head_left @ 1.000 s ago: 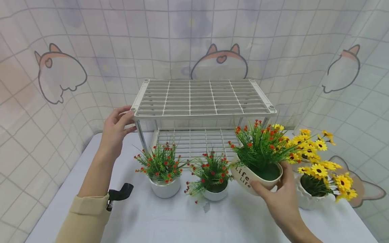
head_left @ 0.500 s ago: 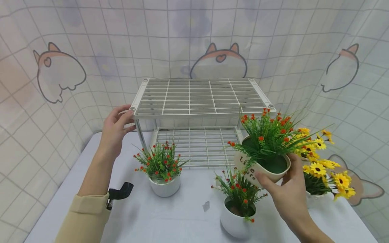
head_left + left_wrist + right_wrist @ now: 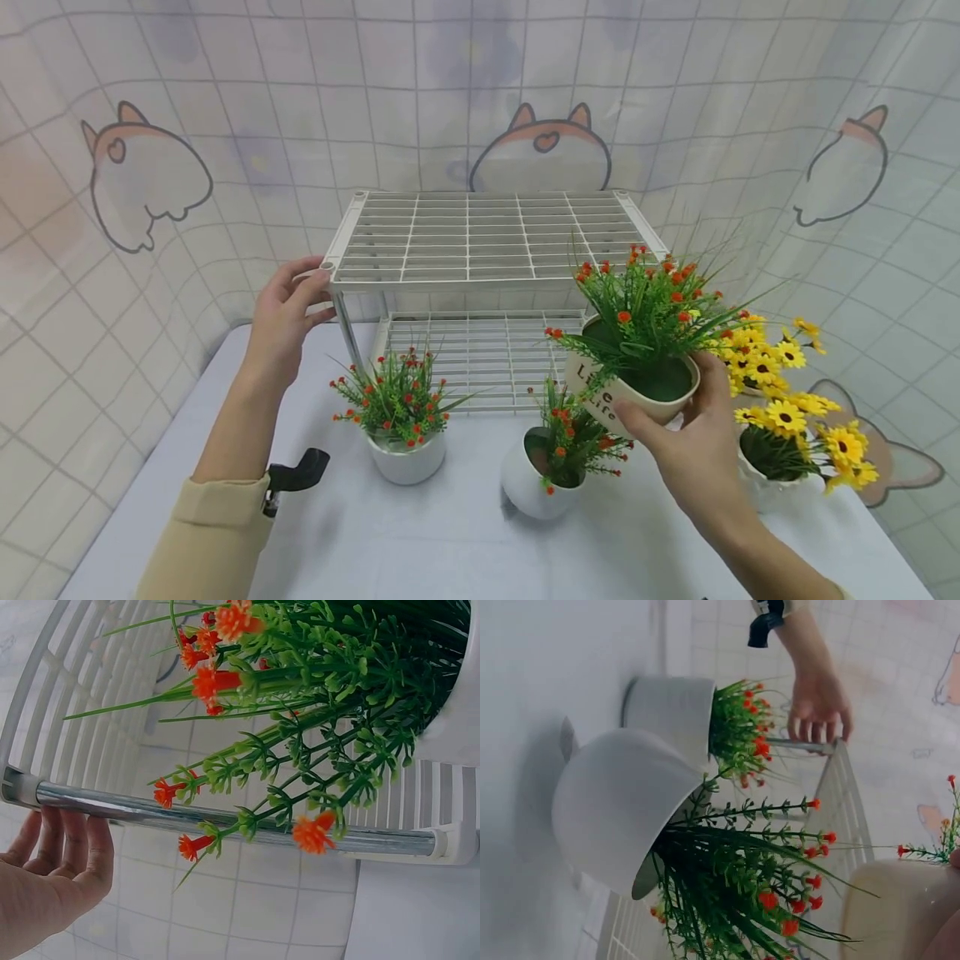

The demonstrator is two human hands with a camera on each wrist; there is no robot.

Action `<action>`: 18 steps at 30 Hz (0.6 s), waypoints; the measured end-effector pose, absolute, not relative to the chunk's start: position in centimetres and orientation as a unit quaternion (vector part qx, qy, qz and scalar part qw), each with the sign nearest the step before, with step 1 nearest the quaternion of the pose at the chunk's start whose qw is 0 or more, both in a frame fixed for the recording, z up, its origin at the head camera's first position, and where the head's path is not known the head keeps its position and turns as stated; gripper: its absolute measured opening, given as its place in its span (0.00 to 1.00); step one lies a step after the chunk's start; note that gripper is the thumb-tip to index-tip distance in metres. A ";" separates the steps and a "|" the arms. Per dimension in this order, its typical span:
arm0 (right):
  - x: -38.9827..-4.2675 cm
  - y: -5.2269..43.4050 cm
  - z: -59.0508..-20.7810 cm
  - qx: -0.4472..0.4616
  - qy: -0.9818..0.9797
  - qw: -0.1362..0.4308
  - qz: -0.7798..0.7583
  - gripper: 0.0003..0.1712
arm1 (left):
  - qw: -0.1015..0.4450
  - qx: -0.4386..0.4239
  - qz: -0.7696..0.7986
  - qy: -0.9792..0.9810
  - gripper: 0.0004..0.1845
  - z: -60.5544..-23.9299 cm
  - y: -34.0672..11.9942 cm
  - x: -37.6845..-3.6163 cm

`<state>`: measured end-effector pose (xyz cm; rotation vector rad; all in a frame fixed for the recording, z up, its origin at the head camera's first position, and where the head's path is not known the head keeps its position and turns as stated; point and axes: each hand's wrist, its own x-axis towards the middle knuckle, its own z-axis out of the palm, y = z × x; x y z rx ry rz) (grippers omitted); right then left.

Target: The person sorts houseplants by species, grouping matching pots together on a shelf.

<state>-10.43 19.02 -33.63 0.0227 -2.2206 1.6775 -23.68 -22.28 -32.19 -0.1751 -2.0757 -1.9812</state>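
Flowerpot (image 3: 611, 396), cream, lettered "Life", nearest and off the white table (image 3: 442, 558), before the rack's right end; grass and orange-red flowers in it. Right hand (image 3: 693, 450) pinched its wall, thumb on the near side, fingers round the far right; could not tell whether these were spread. Just below and left, a round white pot (image 3: 536, 492) sat tilted, mouth to the right, red-flowered sprigs leaning that way. Farther left, a straight-sided white pot (image 3: 407, 461) stood upright. On the right, yellow flowers (image 3: 843, 450) spilled from a pale fluted pot (image 3: 772, 487), more yellow blooms behind. Left hand (image 3: 287, 308) gripped the upper front left corner of the two-tier wire rack (image 3: 465, 287), fingers bent, slightly apart, some tips hidden. Beyond, a grid-patterned curtain (image 3: 405, 100) with cartoon animals.
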 end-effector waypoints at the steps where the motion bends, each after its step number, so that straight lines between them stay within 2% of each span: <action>1: -10.7 18.9 -33.6 0.006 -0.789 0.176 0.589 0.47 | 0.133 -0.060 -0.683 -0.716 0.28 -32.2 -22.3 -23.7; 18: -13.2 17.7 -32.8 0.042 -0.782 0.193 0.592 0.44 | 0.135 -0.065 -0.684 -0.714 0.28 -32.4 -22.3 -23.8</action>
